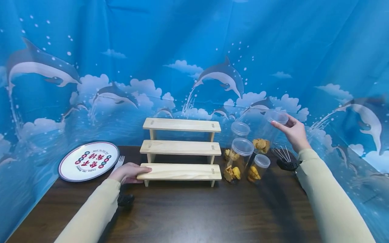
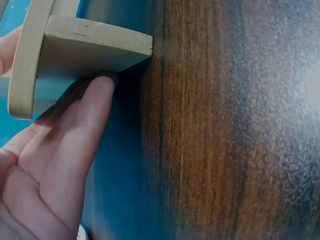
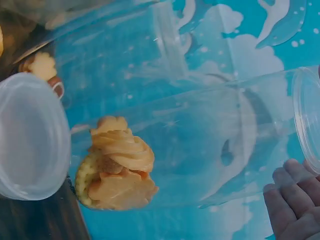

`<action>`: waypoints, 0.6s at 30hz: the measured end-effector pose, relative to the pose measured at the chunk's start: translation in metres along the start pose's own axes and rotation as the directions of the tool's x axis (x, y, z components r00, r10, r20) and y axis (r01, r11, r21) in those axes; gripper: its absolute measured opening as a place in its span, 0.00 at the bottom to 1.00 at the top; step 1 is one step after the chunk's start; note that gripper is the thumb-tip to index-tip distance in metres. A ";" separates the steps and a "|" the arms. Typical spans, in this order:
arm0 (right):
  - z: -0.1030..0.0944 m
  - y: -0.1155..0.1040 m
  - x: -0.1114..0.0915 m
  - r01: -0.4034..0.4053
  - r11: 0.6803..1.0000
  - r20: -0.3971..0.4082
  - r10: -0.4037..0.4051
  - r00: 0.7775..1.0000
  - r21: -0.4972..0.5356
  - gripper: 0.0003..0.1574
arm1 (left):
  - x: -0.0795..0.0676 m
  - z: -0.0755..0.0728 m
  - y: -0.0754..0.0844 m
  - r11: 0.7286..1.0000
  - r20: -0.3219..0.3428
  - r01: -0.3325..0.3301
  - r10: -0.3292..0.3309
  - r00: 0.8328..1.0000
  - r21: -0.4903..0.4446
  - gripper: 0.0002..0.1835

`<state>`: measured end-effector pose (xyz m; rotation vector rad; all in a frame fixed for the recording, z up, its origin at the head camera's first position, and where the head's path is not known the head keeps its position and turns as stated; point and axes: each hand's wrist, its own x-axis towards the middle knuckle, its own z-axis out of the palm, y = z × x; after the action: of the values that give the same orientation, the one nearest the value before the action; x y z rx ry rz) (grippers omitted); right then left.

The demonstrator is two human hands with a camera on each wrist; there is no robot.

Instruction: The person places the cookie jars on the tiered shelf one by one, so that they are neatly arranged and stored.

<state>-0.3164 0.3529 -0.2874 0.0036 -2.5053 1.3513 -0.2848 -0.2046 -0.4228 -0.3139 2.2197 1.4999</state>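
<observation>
One left grip (image 1: 130, 172), clasping the bottom step of a pale wooden three-step stand (image 1: 181, 147), standing on the dark surface (image 1: 188, 212). One small clear lidded plastic cookie jar (image 1: 260, 163), standing rightward. One tall clear plastic cookie jar (image 1: 269, 134), showing just behind; right grip (image 1: 294, 133) holding its top. Possible risk: slack fingers letting it topple against the small jar.

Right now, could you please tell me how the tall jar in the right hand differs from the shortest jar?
The tall jar is much longer than the shortest jar. The right hand grips the tall jar near its top; no hand touches the shortest jar. The tall jar contains swirled cookies, the shortest jar yellowish pieces. Both are clear-sided and lidded, with food near the bottom.
</observation>
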 end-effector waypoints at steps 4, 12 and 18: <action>-0.005 -0.015 -0.001 0.028 1.000 -0.043 -0.028 0.999 0.001 0.56 | -0.001 -0.001 0.000 1.000 0.001 0.000 0.000 1.000 -0.007 0.33; -0.012 -0.044 0.001 0.059 0.998 -0.121 -0.057 0.991 0.013 0.50 | -0.002 0.001 0.001 1.000 0.001 -0.014 0.015 1.000 -0.009 0.35; -0.012 -0.061 0.003 0.101 0.994 -0.160 -0.093 0.983 0.047 0.43 | -0.003 0.001 0.002 1.000 -0.001 -0.011 0.011 1.000 -0.005 0.34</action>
<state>-0.3076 0.3297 -0.2307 0.0292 -2.3069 1.3270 -0.2828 -0.2030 -0.4195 -0.3044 2.2219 1.5118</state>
